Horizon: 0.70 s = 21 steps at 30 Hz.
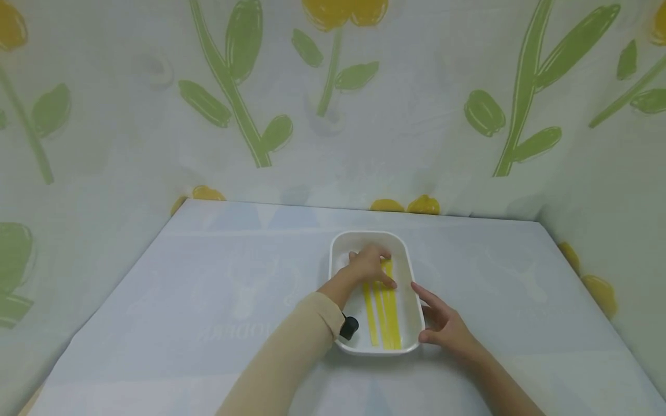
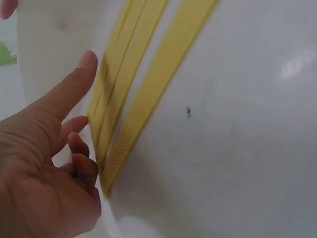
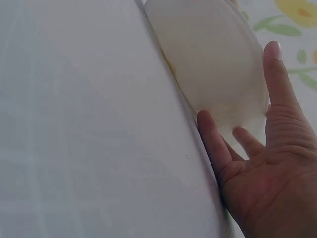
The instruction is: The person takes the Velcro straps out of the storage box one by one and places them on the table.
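A white oblong tray (image 1: 352, 341) with raised walls stands on the table. Several long, flat yellow strips (image 1: 390, 320) lie lengthwise inside it, side by side; one shows fine ridges near its end in the left wrist view. My left hand (image 1: 366, 267) reaches into the tray over the far part of the strips (image 2: 158, 74). Its thumb and forefinger are spread, and its other fingers bend loosely beside the strips' ends. Against the tray's right outer wall rests my right hand (image 1: 448, 332), fingers apart. The right wrist view shows its fingertips right at the pale wall (image 3: 213, 64).
The tray stands on a table (image 1: 234, 277) with a pale printed cover. Behind it rises a cloth backdrop (image 1: 406, 127) with green leaves and yellow flowers, continuing along both sides. A small black device (image 1: 349, 327) sits at my left wrist, below a beige sleeve (image 1: 291, 352).
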Each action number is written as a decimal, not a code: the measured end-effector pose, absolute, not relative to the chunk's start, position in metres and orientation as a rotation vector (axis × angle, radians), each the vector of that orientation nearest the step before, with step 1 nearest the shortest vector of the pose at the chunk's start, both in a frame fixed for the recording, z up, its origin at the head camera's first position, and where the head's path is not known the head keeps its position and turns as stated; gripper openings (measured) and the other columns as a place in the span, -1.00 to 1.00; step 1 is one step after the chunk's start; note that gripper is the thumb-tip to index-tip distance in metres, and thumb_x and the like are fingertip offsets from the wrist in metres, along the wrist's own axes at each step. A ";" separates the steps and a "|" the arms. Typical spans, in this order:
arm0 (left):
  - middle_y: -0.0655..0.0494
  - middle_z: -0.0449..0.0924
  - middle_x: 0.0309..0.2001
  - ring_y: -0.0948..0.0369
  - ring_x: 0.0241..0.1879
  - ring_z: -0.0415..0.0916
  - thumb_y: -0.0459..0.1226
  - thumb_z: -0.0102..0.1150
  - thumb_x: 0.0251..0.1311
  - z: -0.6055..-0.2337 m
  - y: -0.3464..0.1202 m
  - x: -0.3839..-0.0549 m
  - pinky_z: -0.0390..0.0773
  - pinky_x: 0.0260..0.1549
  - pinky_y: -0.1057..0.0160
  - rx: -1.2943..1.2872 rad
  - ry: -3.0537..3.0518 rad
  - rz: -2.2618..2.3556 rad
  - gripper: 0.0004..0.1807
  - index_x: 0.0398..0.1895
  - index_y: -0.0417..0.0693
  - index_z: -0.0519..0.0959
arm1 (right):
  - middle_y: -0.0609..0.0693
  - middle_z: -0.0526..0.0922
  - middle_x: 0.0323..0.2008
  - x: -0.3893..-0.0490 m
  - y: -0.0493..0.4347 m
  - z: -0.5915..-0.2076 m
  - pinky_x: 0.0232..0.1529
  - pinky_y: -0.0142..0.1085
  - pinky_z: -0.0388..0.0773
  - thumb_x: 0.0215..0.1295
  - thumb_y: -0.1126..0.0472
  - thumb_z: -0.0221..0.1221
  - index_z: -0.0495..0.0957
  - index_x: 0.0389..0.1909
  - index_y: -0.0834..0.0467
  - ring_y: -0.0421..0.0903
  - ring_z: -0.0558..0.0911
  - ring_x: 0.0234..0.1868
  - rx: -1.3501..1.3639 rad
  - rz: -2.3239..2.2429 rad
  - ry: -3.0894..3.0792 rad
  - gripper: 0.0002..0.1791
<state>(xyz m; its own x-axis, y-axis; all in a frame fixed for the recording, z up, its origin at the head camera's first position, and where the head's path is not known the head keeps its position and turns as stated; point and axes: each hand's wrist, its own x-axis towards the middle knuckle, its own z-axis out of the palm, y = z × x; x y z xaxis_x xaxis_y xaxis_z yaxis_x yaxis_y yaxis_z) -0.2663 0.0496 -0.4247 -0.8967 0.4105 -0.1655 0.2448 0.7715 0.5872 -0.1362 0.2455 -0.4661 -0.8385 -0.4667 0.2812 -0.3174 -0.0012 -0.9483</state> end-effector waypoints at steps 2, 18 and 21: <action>0.19 0.51 0.11 0.19 0.10 0.40 -0.06 0.57 -0.29 -0.425 0.050 -0.265 0.13 0.11 -0.01 0.508 2.708 0.778 -0.28 0.08 0.05 0.54 | -0.31 0.20 0.38 -0.136 0.246 -0.466 -0.12 -0.30 0.60 0.16 0.24 0.30 0.02 0.43 0.26 -0.27 0.50 0.15 -0.828 -1.971 2.131 -0.10; 0.24 0.55 -0.36 0.29 -0.30 0.44 -0.09 0.48 -0.13 -0.422 0.050 -0.265 0.14 -0.12 0.15 0.550 2.686 0.926 -0.52 -0.07 0.04 0.62 | -0.40 0.22 0.33 -0.134 0.245 -0.465 -0.05 -0.39 0.54 0.14 0.17 0.32 0.08 0.44 0.17 -0.40 0.45 0.15 -0.706 -1.899 2.265 -0.11; 0.25 0.56 -0.39 0.30 -0.32 0.45 -0.11 0.45 -0.07 -0.422 0.049 -0.266 0.15 -0.06 0.11 0.527 2.660 1.039 -0.53 -0.04 0.01 0.61 | -0.39 0.22 0.33 -0.135 0.244 -0.466 -0.08 -0.36 0.57 0.14 0.18 0.32 0.07 0.44 0.15 -0.39 0.46 0.14 -0.701 -1.910 2.241 -0.11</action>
<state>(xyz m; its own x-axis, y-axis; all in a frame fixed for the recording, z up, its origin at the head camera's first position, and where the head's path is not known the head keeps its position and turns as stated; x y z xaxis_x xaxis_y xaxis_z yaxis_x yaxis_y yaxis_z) -0.2664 0.0491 -0.4220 -0.9070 0.4119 -0.0879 0.2432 0.6827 0.6891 -0.1346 0.2445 -0.4661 -0.8866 -0.4139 0.2066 -0.2694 0.0990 -0.9579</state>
